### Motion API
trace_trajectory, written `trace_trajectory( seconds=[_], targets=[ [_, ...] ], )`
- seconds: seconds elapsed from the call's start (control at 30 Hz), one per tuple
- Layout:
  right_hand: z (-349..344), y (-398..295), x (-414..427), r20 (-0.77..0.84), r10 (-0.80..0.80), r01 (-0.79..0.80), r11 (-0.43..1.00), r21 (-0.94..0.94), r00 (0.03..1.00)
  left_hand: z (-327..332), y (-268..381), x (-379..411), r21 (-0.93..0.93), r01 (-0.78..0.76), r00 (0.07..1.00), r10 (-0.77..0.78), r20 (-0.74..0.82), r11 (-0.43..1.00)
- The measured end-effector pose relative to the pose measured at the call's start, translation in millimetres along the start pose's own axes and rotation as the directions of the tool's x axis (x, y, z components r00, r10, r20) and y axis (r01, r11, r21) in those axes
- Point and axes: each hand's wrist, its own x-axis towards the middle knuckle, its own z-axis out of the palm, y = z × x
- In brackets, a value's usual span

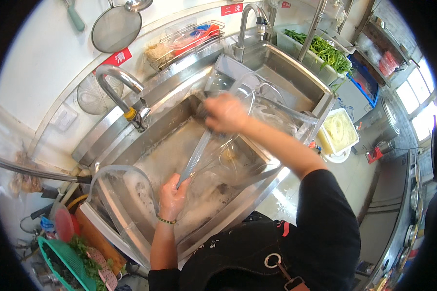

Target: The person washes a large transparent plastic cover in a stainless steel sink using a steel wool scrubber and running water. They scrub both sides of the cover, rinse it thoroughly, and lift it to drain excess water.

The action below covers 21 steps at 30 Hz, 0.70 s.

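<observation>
My left hand [173, 194] grips the near end of a long, narrow grey strip [196, 156], perhaps the edge of a clear plastic piece; I cannot tell. The strip slants away over cloudy, sudsy water in a stainless steel sink [218, 220]. At its far end is my right hand [225, 112], blurred, fingers curled over something dark that is mostly hidden. Clear plastic containers [269, 112] lie heaped past my right hand, across the divider between basins. Another clear plastic container [122, 203] leans at the sink's left end.
Curved faucets [118, 87] [242, 32] rise behind the basins. A wire rack [189, 42] holds cleaning items. Leafy greens [322, 51] fill a tub at back right. Noodle-like strands [338, 129] sit in a white container. A green basket [63, 263] stands at lower left.
</observation>
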Motion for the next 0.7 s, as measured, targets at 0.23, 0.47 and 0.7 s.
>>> trace_trajectory(
  seconds=[0.23, 0.47, 0.7],
  targets=[
    [-24, 16, 21, -0.212, 0.262, -0.222, 0.955, 0.197, 0.941, -14, 10, 32, 0.004, -0.003, 1.000, 0.003, -0.007, 1.000],
    [23, 6, -7, -0.438, -0.034, 0.063, 0.997, 0.052, 0.898, -46, -21, 112, 0.147, -0.127, 0.990, 0.134, -0.044, 0.981],
    [51, -29, -54, -0.341, -0.143, 0.208, 0.965, 0.161, 0.929, -40, 0, 207, 0.536, -0.145, 0.979, 0.200, -0.046, 0.831]
  ],
)
